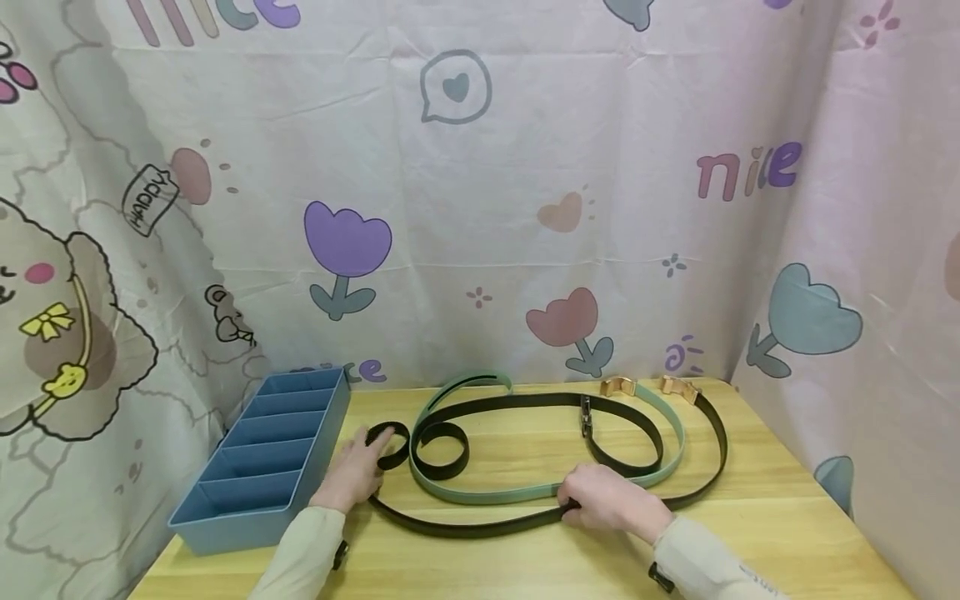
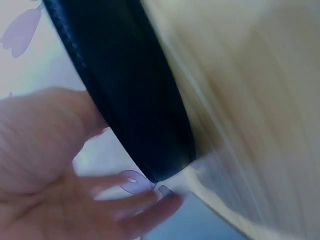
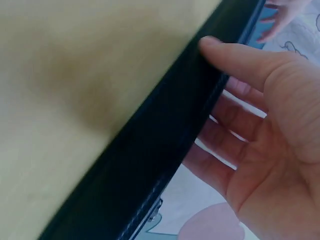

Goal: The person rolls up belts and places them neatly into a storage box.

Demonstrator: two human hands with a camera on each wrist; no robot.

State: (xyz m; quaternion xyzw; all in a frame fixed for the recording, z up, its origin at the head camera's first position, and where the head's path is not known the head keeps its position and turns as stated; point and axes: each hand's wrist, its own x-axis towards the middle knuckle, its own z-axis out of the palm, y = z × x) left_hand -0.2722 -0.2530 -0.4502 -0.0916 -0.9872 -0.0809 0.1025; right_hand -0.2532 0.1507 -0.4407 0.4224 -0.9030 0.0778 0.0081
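Observation:
A black belt with a gold buckle (image 1: 678,386) curves along the front of the table, its left end coiled (image 1: 405,447). My right hand (image 1: 611,500) grips the black strap (image 3: 145,145) midway, thumb on one face and fingers behind it. At the coiled end, my left hand (image 1: 352,475) touches the belt with fairly straight, spread fingers; in the left wrist view the strap (image 2: 125,90) hides part of the thumb. Behind lie a green belt (image 1: 487,497) with a gold clasp (image 1: 618,386) and another black belt (image 1: 517,402) with a dark buckle (image 1: 587,417).
To the left stands a blue divided box (image 1: 300,492) with several compartments, close beside my left forearm. The wooden table (image 1: 780,525) ends at a printed curtain (image 1: 465,208) along the back.

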